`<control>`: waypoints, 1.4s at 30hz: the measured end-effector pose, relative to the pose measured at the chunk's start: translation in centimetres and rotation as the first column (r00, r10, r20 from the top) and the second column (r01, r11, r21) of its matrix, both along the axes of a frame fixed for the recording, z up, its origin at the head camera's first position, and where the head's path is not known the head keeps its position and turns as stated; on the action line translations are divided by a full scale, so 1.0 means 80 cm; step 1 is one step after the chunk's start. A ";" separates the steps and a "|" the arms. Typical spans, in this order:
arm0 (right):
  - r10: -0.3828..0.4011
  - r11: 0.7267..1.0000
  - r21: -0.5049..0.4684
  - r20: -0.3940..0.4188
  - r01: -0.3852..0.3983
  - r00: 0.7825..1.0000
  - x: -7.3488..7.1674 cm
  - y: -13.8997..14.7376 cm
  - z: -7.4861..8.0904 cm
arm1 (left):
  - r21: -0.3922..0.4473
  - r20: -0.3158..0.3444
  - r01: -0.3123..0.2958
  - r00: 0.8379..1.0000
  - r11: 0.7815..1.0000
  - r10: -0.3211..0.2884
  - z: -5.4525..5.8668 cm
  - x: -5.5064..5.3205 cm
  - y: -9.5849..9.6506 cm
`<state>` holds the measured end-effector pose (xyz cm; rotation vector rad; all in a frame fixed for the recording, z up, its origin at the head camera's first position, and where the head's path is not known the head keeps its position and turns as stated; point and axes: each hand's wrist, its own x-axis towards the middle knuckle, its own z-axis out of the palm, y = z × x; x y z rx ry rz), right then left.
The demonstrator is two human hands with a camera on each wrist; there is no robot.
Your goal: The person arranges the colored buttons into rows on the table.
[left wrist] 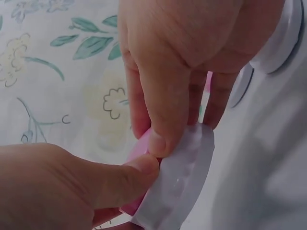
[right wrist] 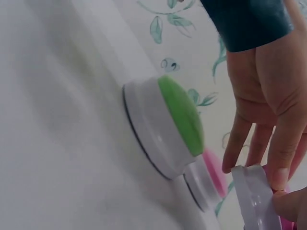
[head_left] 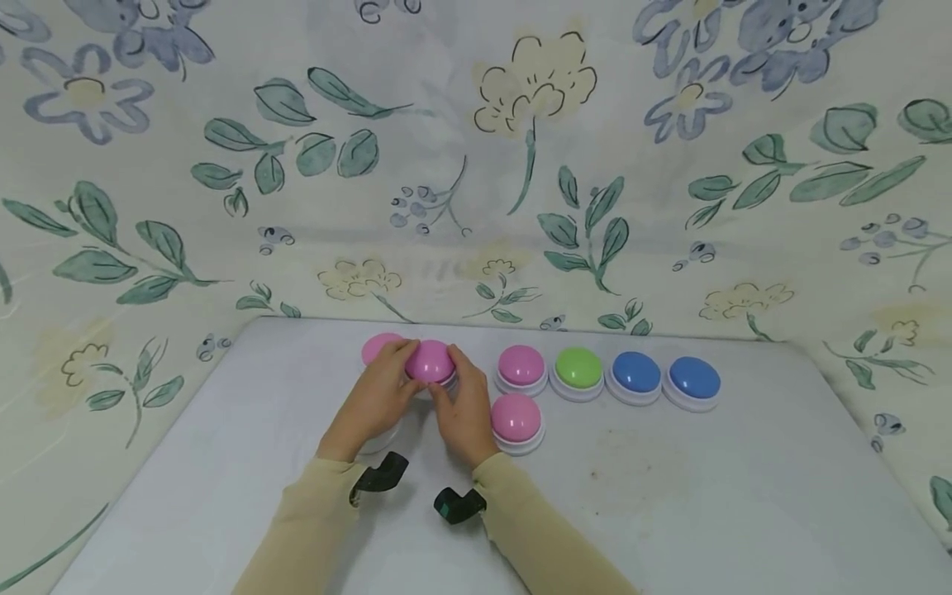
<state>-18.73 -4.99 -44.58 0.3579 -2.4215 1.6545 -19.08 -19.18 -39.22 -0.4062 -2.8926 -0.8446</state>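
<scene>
Both hands hold one push button with a pink dome (head_left: 430, 362) and a white base (left wrist: 180, 177). My left hand (head_left: 372, 395) grips its left side, and my right hand (head_left: 464, 411) grips its right side. The thumbs meet at the near edge of the dome, where it joins the base, as the left wrist view shows. Behind the left fingers another pink button (head_left: 379, 345) is partly hidden. Under the left wrist, a white round base (head_left: 381, 440) shows only in part. Close beside the right hand sits a pink button (head_left: 516, 418).
To the right, a row along the back of the white table (head_left: 669, 512) holds a pink button (head_left: 521, 366), a green button (head_left: 578, 368) and two blue buttons (head_left: 635, 373). Floral cloth (head_left: 446, 165) rises behind the table's back edge. Dark wrist mounts (head_left: 459, 506) sit on both sleeves.
</scene>
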 end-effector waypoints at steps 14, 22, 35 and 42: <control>0.009 1.000 0.027 -0.099 -0.006 0.995 0.005 0.019 0.032 | 0.091 -0.054 0.003 0.999 0.996 0.002 0.011 0.005 0.006; 0.043 0.999 0.032 -0.110 -0.040 0.993 0.009 0.037 0.046 | 0.146 -0.081 -0.010 0.996 0.989 0.022 0.018 0.013 0.021; 0.015 1.000 0.007 -0.165 -0.014 0.986 0.022 0.071 0.045 | 0.177 -0.113 0.031 0.994 0.984 -0.011 0.024 0.026 0.053; -0.003 1.000 -0.023 -0.189 -0.001 0.982 0.033 0.082 0.041 | 0.176 -0.136 0.030 0.991 0.984 -0.006 0.025 0.034 0.067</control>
